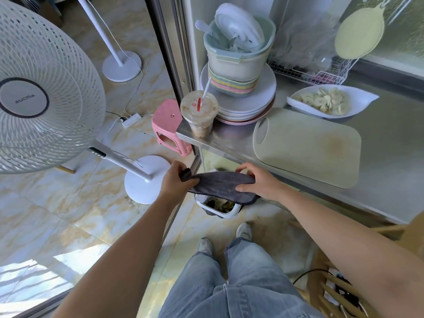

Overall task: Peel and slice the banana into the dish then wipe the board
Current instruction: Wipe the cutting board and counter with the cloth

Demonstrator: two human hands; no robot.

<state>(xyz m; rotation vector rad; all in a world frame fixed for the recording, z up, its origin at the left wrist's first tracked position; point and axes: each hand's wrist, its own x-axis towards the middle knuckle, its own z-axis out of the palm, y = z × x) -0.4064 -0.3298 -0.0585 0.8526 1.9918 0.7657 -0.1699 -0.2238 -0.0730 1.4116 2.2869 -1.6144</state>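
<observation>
The left hand [174, 180] and right hand [259, 182] each grip an end of the grey cloth [220, 184], spreading it over the bin [220, 206] below the counter's [390, 180] front edge, probably to shed scraps. The board [307, 148] lies near that edge, with the banana slices [325, 101] in the dish [367, 97] behind it.

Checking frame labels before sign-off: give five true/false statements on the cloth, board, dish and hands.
1. The left hand and right hand both grip the dark cloth. True.
2. The cloth lies flat on the cutting board. False: it is held off the counter, above the bin.
3. The white dish holds banana slices. True.
4. A knife lies on the cutting board. False: the board shows only a brownish stain.
5. The drink cup stands on the cutting board. False: it stands at the counter's corner.
</observation>
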